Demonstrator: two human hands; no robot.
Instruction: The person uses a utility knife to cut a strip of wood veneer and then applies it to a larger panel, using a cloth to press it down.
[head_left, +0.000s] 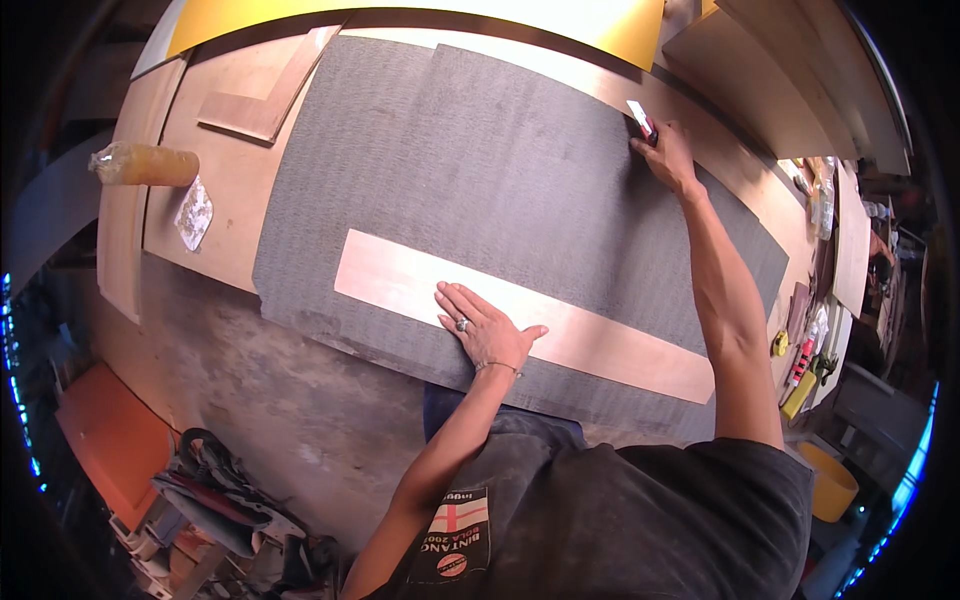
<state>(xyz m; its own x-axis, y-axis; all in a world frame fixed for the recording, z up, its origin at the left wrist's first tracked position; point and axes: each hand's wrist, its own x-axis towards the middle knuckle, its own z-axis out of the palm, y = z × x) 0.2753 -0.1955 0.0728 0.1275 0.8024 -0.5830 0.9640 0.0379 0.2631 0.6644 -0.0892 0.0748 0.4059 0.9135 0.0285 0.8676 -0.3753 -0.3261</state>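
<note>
A large dark grey sheet with a fine wavy grain lies over the pale wooden worktop. Along its near side rests a long, light wooden strip, slanting down to the right. My left hand lies on the strip with fingers stretched and thumb out to the right, its heel over the sheet. At the sheet's far right edge, my right hand is closed around a utility knife with a red and black body and a pale upper end. Some of its fingers are hidden.
An amber-filled clear bottle and a pale-smeared flat piece lie on the left. Yellow sheeting borders the far side. Small tools, including a yellow tape measure, lie at right. An orange panel is lower left.
</note>
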